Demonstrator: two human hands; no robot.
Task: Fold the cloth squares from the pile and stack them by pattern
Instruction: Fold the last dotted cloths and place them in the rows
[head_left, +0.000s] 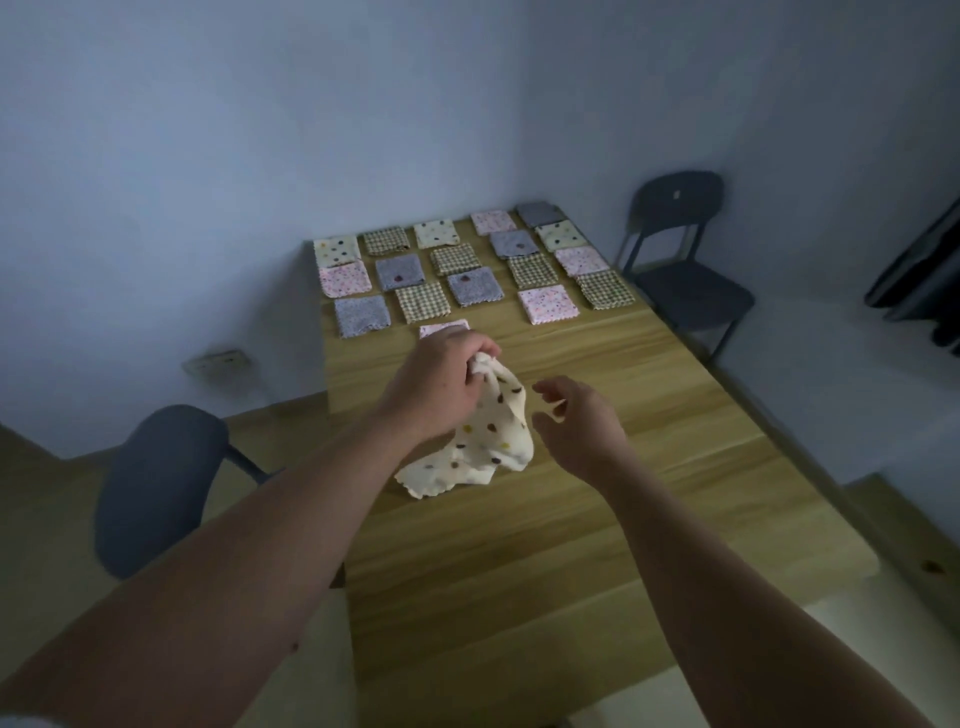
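A cream cloth square with coloured dots (483, 441) hangs crumpled over the middle of the wooden table (597, 545), its lower corner resting on the wood. My left hand (441, 384) grips its top corner. My right hand (576, 421) hovers just right of the cloth with fingers loosely curled; a bit of cloth edge seems to lie at its fingertips, but I cannot tell if it is pinched. Several folded squares lie in rows at the far end: cream dotted (337, 250), brown checked (423, 302), grey-blue (362, 315), pink dotted (548, 304). Another pink folded square (441, 328) sits just beyond my left hand.
A dark chair (161, 488) stands at the table's left side and another dark chair (680, 260) at the far right. A wall socket (221, 362) sits low on the left wall. Dark objects (919, 280) lean at the right edge.
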